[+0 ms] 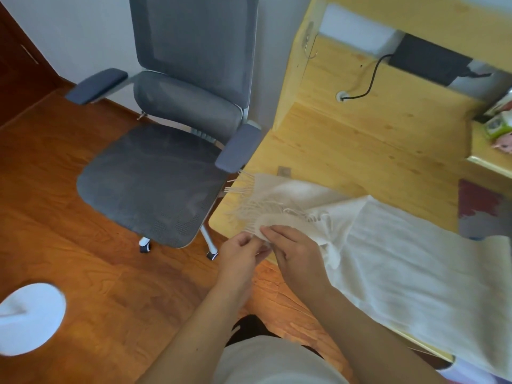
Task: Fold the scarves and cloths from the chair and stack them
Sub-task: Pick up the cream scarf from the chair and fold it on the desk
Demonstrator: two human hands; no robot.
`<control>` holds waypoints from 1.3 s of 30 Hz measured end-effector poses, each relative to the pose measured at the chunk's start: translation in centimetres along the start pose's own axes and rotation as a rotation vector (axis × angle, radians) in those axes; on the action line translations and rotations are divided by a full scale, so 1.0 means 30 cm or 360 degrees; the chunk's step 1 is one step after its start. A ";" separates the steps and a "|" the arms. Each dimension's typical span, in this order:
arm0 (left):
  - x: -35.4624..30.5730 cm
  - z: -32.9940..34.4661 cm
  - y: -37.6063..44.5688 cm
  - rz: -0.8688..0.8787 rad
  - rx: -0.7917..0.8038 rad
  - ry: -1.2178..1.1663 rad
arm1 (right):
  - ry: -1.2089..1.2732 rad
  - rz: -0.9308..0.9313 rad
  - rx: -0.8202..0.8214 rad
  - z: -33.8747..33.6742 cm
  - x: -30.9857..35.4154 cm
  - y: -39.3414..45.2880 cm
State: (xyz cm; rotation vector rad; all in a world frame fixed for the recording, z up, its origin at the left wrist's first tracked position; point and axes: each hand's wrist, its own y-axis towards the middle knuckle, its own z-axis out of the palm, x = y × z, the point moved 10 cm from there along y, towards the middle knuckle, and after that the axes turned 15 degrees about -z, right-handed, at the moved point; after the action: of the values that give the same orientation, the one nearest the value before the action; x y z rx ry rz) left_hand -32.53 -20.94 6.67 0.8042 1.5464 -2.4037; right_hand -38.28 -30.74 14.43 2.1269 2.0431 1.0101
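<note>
A cream scarf with fringed ends lies spread across the wooden desk, its far end hanging over the front edge at the right. The fringed end is bunched at the desk's left corner. My left hand and my right hand meet at that corner, and both pinch the fringed edge of the scarf. The grey mesh office chair stands to the left of the desk, and its seat holds nothing.
A folded red and grey cloth lies on the desk at the right edge. A black box with a cable sits at the desk's back. Small items crowd the far right. A white round object sits on the wooden floor.
</note>
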 end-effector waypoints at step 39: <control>-0.191 0.043 -0.034 -0.0032 -0.0132 0.0113 | -0.0071 0.1292 0.0305 -0.058 -0.401 -0.659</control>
State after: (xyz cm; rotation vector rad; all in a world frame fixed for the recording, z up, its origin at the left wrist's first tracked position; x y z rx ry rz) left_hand -28.58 -22.44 10.89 0.8701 1.6762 -2.3309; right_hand -55.76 -39.53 1.94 3.1363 1.2689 0.7932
